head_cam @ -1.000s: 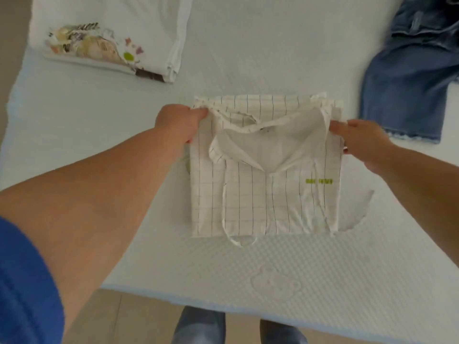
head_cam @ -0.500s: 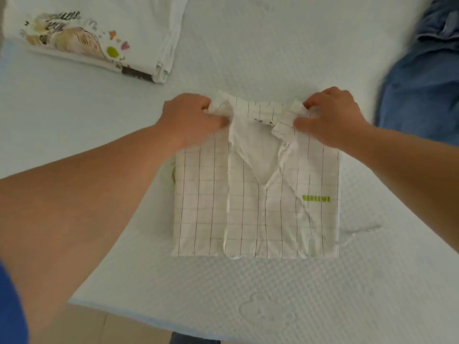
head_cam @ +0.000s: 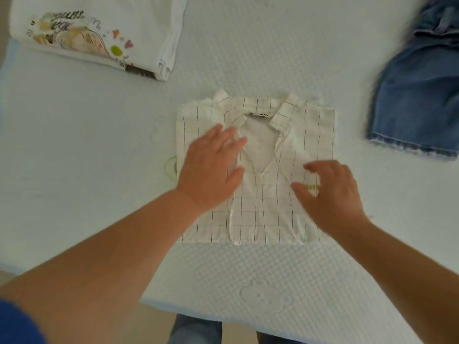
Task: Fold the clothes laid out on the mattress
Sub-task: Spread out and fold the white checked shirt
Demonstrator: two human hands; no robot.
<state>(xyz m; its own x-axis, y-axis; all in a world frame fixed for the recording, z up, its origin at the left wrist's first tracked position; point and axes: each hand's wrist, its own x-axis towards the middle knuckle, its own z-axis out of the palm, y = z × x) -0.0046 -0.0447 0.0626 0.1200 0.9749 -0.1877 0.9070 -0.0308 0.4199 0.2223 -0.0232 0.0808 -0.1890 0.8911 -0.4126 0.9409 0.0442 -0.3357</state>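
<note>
Folded into a neat square, the checked shirt (head_cam: 258,175) lies collar-up in the middle of the mattress (head_cam: 248,58), its placket open in a V below the neck. The left hand (head_cam: 211,167) rests flat on the left panel, fingers straight and spread toward the collar. The right hand (head_cam: 330,194) hovers over or lightly touches the right panel near a small green logo, fingers loosely arched and holding nothing; whether the tips actually press the cloth I cannot tell.

The step looks like a final smoothing. To do it well, stroke from the centre outward with flat palms, keep the collar points level, and avoid dragging the lower layers out of line.

Further out, a folded white printed T-shirt (head_cam: 99,36) sits at the far left corner, and a blue denim garment (head_cam: 417,100), seemingly unfolded, lies at the right, blurred and cut off by the frame. The logo's lettering is too small to read, and the right forearm hides the shirt's lower right corner.
</note>
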